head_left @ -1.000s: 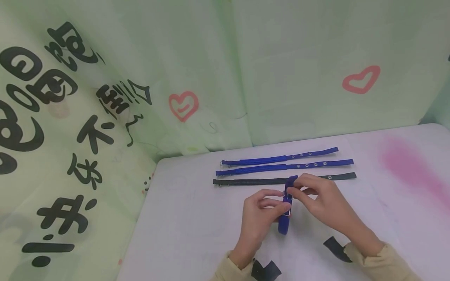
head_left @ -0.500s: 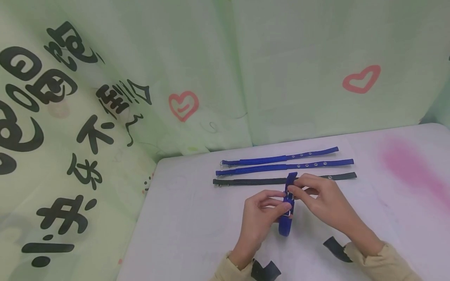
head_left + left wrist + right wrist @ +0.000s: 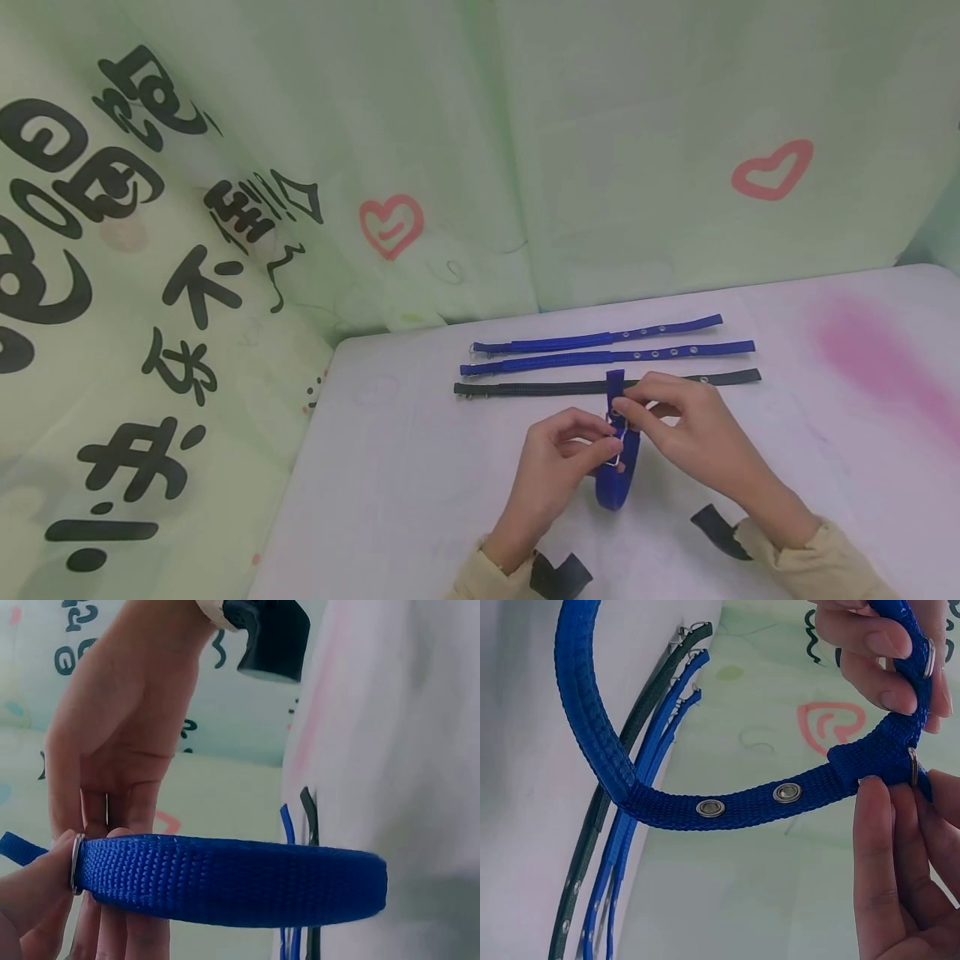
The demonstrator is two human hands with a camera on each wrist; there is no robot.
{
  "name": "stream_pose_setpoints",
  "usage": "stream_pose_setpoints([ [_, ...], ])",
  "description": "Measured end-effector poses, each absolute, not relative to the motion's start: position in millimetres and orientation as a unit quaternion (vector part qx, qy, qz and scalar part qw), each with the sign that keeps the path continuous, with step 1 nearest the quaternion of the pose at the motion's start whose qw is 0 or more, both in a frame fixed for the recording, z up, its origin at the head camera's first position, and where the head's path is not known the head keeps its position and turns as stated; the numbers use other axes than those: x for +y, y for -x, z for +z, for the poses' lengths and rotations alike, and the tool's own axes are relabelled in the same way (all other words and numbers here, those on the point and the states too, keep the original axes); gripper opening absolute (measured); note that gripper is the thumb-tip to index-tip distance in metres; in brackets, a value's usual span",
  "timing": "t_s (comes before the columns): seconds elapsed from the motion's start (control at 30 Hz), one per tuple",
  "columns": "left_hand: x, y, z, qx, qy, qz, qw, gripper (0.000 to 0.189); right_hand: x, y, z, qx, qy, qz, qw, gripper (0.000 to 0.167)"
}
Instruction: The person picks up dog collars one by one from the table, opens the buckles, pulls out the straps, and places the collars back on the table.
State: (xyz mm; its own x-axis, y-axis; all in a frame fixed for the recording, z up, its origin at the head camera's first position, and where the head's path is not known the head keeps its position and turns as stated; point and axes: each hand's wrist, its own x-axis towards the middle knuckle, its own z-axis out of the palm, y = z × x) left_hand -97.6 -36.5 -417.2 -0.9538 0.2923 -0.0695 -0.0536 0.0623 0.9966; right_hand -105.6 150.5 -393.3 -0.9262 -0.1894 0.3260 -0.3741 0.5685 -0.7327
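A blue webbing collar (image 3: 612, 492) is bent into a loop above the table. My left hand (image 3: 558, 454) pinches it beside the metal buckle (image 3: 613, 461). Just above, the thumb and fingertips of my right hand (image 3: 693, 429) pinch the strap near its upright free end (image 3: 615, 383). The right wrist view shows metal eyelets (image 3: 710, 808) along the strap, with left fingers (image 3: 870, 637) at the top and right fingers (image 3: 877, 862) below. The collar's woven outer side (image 3: 232, 881) fills the left wrist view. Fingers partly hide the buckle.
Behind the hands, two blue collars (image 3: 558, 341) and one black collar (image 3: 547, 388) lie side by side on the white table (image 3: 390, 483). A green curtain (image 3: 622, 167) with red hearts and black characters hangs behind. Black straps (image 3: 561, 577) hang at both cuffs.
The held collar has turned slightly, so its loop shows wider to the right and its free end stands straighter. My left fingers have shifted a little lower; the right hand has barely moved.
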Motion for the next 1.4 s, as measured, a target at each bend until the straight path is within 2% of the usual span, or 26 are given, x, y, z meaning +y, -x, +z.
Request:
stream_pose_setpoints([
  [0.17, -39, 97, -412, 0.759, -0.097, 0.639, 0.083, 0.017, 151, 105, -391, -0.886, -0.162, 0.418, 0.114, 0.003],
  [0.37, -37, 93, -400, 0.824, -0.07, 0.562, 0.027, 0.027, 150, 104, -389, -0.886, -0.175, 0.406, 0.137, 0.005],
  [0.5, -33, 90, -392, 0.854, -0.066, 0.516, 0.02, 0.032, 149, 104, -390, -0.885, -0.187, 0.396, 0.157, 0.009],
  [0.87, -36, 93, -397, 0.873, -0.096, 0.477, -0.021, 0.023, 150, 106, -390, -0.88, -0.214, 0.382, 0.182, 0.016],
  [1.1, -43, 98, -404, 0.835, -0.059, 0.546, 0.004, 0.022, 158, 103, -385, -0.889, -0.193, 0.375, 0.178, 0.022],
  [1.23, -48, 100, -406, 0.799, -0.045, 0.599, 0.031, 0.021, 163, 102, -383, -0.901, -0.173, 0.368, 0.153, 0.026],
  [1.4, -53, 103, -408, 0.773, -0.046, 0.631, 0.042, 0.021, 168, 102, -384, -0.909, -0.171, 0.365, 0.112, 0.026],
])
